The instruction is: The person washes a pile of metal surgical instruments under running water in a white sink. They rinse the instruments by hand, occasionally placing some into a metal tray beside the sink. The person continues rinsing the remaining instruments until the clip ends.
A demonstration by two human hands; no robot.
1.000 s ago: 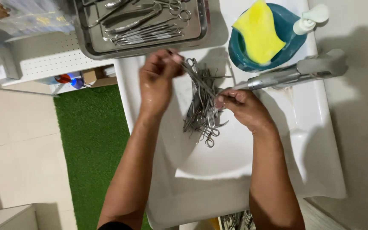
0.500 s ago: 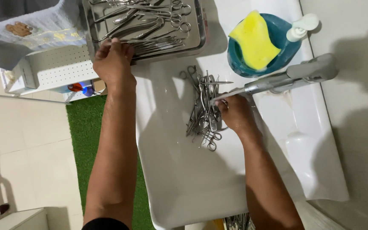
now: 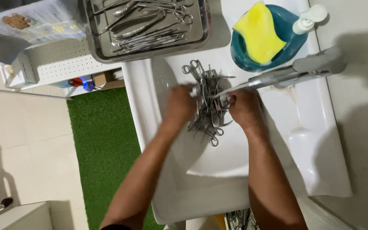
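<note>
Instruments: pile of steel forceps (image 3: 207, 100) in the white sink (image 3: 150, 127), under the tap (image 3: 294, 72)
Left hand (image 3: 179, 106): fingers grasping the pile's left side
Right hand (image 3: 243, 108): fingers clenched on its right side
Tray (image 3: 96, 47): beyond the sink; more instruments inside

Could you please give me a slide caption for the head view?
Both hands, left and right, at a pile of steel instruments in a white sink under the tap.

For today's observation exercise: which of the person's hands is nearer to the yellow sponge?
Right. The right hand is in the sink below the yellow sponge, under the tap. The left hand is farther left, across the instrument pile.
</note>
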